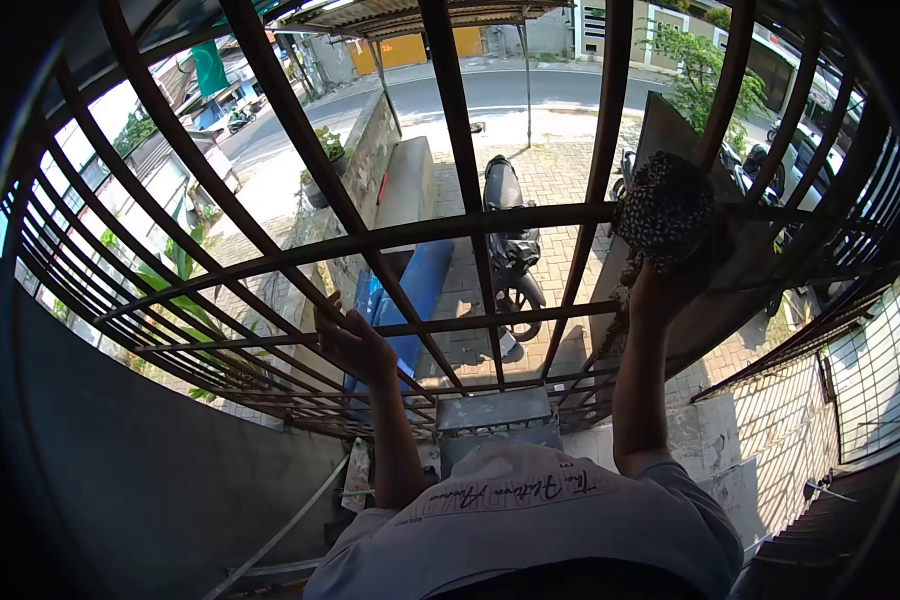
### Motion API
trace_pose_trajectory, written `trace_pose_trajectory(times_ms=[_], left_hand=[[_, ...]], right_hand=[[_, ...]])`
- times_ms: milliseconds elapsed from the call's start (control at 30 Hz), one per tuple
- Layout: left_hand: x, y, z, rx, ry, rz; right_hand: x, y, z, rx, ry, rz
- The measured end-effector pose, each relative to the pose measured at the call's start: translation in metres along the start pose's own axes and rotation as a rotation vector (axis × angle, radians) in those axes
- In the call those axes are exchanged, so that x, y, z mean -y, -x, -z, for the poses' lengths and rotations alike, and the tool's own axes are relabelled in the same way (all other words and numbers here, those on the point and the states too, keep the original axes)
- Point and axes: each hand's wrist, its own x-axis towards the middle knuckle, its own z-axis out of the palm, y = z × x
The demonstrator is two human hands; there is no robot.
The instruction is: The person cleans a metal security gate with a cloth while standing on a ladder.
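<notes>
My right hand (660,290) is raised on the right, closed around a bunched dark cloth with white speckles (667,205). The cloth is up against the metal bars beside a flat dark panel (670,125), and it hides most of my fingers. Lower and to the left, my left hand (358,345) has its fingers curled round a thin upright bar of the brown metal grille (390,236). Between my two hands, the grille's upright and horizontal bars cross the view.
Beyond the bars, a parked motorcycle (510,240) stands on paving near a blue object (425,290) and a low wall (355,160). A grey wall (170,430) rises at left. A grey ledge (495,410) lies below the grille.
</notes>
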Motion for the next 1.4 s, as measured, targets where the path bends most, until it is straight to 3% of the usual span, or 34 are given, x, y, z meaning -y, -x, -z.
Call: trace_pose_trajectory(times_ms=[100, 167, 200, 233, 267, 367, 433, 467, 500, 600, 633, 700, 733, 800, 900, 933, 1000, 1067, 1100, 1167, 1233, 1300, 1367, 1400], left_hand=[[-0.006, -0.003, -0.001, -0.015, 0.060, -0.023], [-0.002, -0.002, 0.001, -0.004, 0.058, -0.021], [0.002, -0.003, 0.002, -0.001, 0.013, -0.040], [0.002, -0.001, 0.002, 0.000, -0.030, -0.060], [-0.004, -0.003, 0.004, 0.004, -0.009, -0.042], [0.000, -0.004, 0.006, 0.010, 0.018, -0.057], [0.007, -0.004, 0.006, 0.042, 0.064, -0.069], [0.010, -0.003, 0.007, 0.069, 0.099, -0.068], [0.010, -0.003, 0.009, 0.072, 0.101, -0.069], [0.009, -0.006, 0.009, 0.080, 0.119, -0.063], [0.010, -0.006, 0.009, 0.081, 0.095, -0.092], [0.009, -0.003, 0.008, 0.092, 0.075, -0.114], [0.006, -0.003, 0.007, 0.079, 0.043, -0.094], [-0.003, -0.004, 0.003, 0.035, 0.033, -0.084], [-0.005, -0.006, 0.005, 0.032, 0.025, -0.126], [-0.004, -0.005, 0.005, 0.032, 0.026, -0.126], [0.000, -0.004, 0.003, 0.026, 0.023, -0.104], [0.001, -0.004, 0.002, 0.027, 0.038, -0.109], [0.002, -0.005, 0.002, 0.032, 0.055, -0.109], [0.003, -0.002, 0.001, 0.018, 0.015, -0.111], [0.003, -0.002, 0.001, 0.025, -0.040, -0.063], [0.005, -0.003, 0.000, 0.030, -0.006, -0.074], [0.000, -0.004, 0.003, 0.059, -0.029, -0.058], [0.002, -0.004, 0.001, 0.020, -0.058, -0.104]], right_hand=[[0.029, 0.005, -0.008, 0.169, -0.010, 0.302], [0.044, 0.017, -0.012, 0.295, -0.071, 0.267], [0.053, 0.018, -0.019, 0.404, -0.228, 0.087], [0.062, 0.015, -0.023, 0.475, -0.174, 0.355], [0.080, 0.011, -0.029, 0.461, -0.209, 0.495], [0.080, 0.017, -0.043, 0.437, -0.228, 0.482], [0.054, 0.002, -0.031, 0.391, -0.195, 0.517], [0.040, -0.015, -0.017, 0.359, -0.142, 0.651], [0.022, -0.022, -0.006, 0.329, -0.150, 0.530], [-0.046, -0.056, 0.044, 0.257, 0.289, 0.588], [-0.047, -0.070, 0.060, 0.250, 0.347, 0.472], [-0.110, -0.077, 0.088, 0.087, 0.149, 0.214], [-0.106, -0.084, 0.096, 0.089, 0.156, 0.220], [-0.093, -0.101, 0.109, -0.100, -0.055, 0.059], [-0.083, -0.102, 0.100, -0.022, 0.144, 0.167], [-0.067, -0.086, 0.082, 0.053, 0.005, 0.041], [-0.032, -0.069, 0.050, 0.287, 0.201, 0.189], [-0.005, -0.046, 0.021, 0.179, 0.381, 0.481], [-0.002, -0.044, 0.021, 0.178, 0.383, 0.475], [0.004, -0.047, 0.023, 0.294, 0.073, 0.345], [0.037, -0.030, 0.008, 0.390, -0.001, 0.497], [0.059, -0.020, -0.012, 0.301, -0.168, 0.433], [0.089, -0.006, -0.001, 0.581, -0.213, 0.487], [0.092, 0.005, -0.013, 0.579, -0.196, 0.543]])
